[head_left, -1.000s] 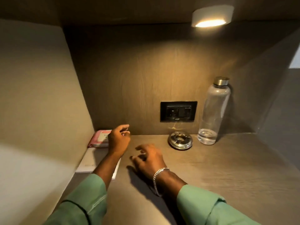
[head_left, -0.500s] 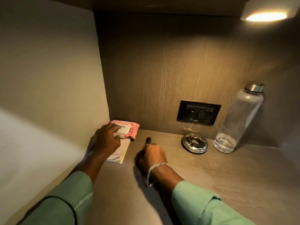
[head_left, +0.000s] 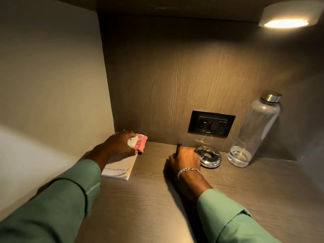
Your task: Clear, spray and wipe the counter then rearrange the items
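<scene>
My left hand (head_left: 121,146) grips a pink wipes pack (head_left: 139,143) at the back left corner of the wooden counter (head_left: 157,199), just above a white book (head_left: 121,167) that lies flat there. My right hand (head_left: 185,158) is closed around a dark pen (head_left: 178,148), whose tip sticks out toward the back wall. A round metal ashtray (head_left: 209,156) sits right beside my right hand. A clear bottle (head_left: 254,132) with a steel cap stands at the back right, with a little water in it.
A black socket plate (head_left: 211,126) is set in the wooden back wall. A beige side wall (head_left: 52,102) closes off the left. An overhead lamp (head_left: 285,16) glows at the top right. A dark panel bounds the right side.
My left hand reached to the back left corner and took hold of the pink wipes pack. My right hand closed on the pen and moved it next to the ashtray.
</scene>
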